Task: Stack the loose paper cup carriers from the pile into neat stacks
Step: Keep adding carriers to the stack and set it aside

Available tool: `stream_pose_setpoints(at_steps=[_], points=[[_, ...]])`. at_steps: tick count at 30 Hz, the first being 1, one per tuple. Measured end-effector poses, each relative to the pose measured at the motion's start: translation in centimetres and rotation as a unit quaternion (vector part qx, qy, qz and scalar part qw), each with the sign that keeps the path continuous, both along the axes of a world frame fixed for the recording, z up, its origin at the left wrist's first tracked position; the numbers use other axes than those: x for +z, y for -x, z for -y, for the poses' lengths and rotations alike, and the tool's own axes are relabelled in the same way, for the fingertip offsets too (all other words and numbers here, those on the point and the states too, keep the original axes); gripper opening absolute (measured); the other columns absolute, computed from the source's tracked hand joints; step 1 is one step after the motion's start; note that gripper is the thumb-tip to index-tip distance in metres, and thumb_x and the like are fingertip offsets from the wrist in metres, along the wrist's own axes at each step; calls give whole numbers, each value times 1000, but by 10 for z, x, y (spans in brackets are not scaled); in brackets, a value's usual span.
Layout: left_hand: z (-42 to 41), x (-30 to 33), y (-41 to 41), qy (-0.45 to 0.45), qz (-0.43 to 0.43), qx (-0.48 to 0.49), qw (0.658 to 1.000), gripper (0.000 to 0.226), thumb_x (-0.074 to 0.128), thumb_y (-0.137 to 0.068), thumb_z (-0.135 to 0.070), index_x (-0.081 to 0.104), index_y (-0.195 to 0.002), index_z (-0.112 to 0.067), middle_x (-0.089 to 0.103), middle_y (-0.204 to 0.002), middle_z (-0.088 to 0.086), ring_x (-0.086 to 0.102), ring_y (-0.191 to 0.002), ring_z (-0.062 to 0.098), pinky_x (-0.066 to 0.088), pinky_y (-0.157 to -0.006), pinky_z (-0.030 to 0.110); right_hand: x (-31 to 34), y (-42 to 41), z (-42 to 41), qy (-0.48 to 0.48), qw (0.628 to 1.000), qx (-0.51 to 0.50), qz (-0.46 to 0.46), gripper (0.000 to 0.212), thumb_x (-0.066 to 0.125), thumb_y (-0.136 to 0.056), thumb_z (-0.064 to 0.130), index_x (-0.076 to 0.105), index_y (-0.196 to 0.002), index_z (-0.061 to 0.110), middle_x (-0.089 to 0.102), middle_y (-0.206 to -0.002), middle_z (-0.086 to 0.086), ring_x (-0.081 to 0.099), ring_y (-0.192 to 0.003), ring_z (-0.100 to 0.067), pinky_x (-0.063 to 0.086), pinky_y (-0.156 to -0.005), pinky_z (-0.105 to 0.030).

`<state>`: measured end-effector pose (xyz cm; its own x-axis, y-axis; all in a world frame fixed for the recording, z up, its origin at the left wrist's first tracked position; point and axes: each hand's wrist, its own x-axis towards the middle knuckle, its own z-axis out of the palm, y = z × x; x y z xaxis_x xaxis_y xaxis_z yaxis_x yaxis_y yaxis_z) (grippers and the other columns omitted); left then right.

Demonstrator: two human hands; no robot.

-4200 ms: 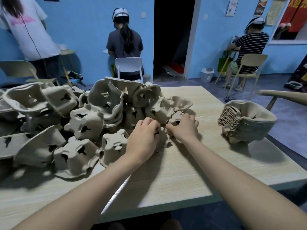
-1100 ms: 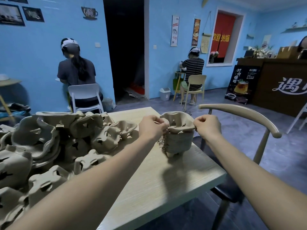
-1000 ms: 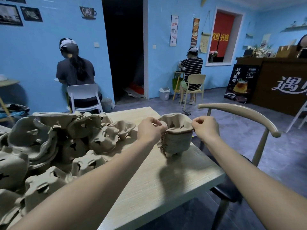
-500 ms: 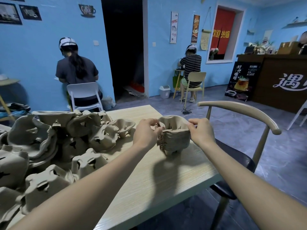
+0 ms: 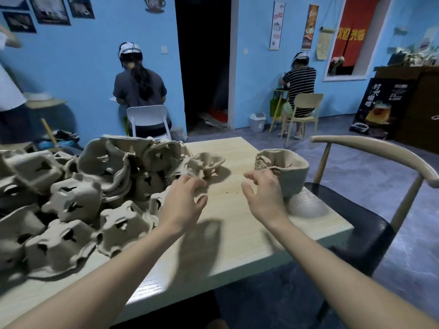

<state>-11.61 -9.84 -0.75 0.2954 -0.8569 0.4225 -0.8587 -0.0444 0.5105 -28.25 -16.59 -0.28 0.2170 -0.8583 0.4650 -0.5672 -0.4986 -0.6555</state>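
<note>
A big pile of loose grey-brown pulp cup carriers covers the left half of the wooden table. A neat stack of nested carriers stands near the table's right edge. My right hand hovers just left of the stack, fingers spread, holding nothing. My left hand hangs over the right fringe of the pile with loosely curved fingers, also empty. One upturned carrier lies at the pile's far right, beyond my left hand.
A wooden armchair with a dark seat stands against the table's right side. Three other people are in the room, two seated on chairs by the blue wall. A dark doorway opens behind the table.
Both hands have let go of the stack and drawn back to the left, toward the pile. The stack now stands alone on the table. The view has swung left.
</note>
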Motion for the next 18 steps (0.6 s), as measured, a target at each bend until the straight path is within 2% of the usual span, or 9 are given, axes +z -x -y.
stream_pose_setpoints(at_steps=[2,6,10,13,15,18], points=[[-13,-4,-13,-6,11,18,1000,29,64,-83,-14,64,-113,-15,55,-114,1,47,-108,20,29,-90,18,-13,-15,-7,-21,999,23,-13,25,58,-88,13,63,-111,7,56,-114,-14,50,-110,-29,34,-94,-30],[-32,-12,-35,-6,20,45,999,30,62,-84,-14,62,-115,-15,52,-116,3,43,-110,21,27,-89,17,-36,-43,-16,-60,996,47,-49,29,56,-90,16,59,-118,8,53,-119,-11,44,-116,-26,32,-97,-30],[-39,-18,-50,-20,13,55,998,41,61,-86,-15,53,-126,-14,44,-122,6,37,-115,20,22,-89,11,-50,-60,-18,-83,993,43,-71,32,53,-92,20,56,-122,10,50,-124,-9,41,-119,-24,41,-98,-37],[-38,-19,-54,-45,22,62,997,49,61,-86,-20,45,-132,-14,39,-126,9,36,-119,24,29,-99,24,-58,-63,-17,-77,990,26,-113,33,50,-93,26,54,-124,15,49,-126,-5,42,-117,-21,42,-95,-39],[-35,-19,-54,-67,41,76,994,55,60,-86,-24,38,-136,-13,37,-129,11,34,-121,27,31,-100,32,-61,-64,-16,-69,990,29,-121,34,49,-93,28,53,-125,15,49,-125,-4,43,-116,-19,43,-94,-41],[-27,-19,-52,-106,79,106,986,58,59,-87,-34,35,-135,-11,37,-132,12,34,-123,31,34,-99,36,-64,-65,-14,-67,991,38,-108,35,51,-93,28,54,-125,14,52,-122,-4,45,-114,-19,43,-94,-42]])
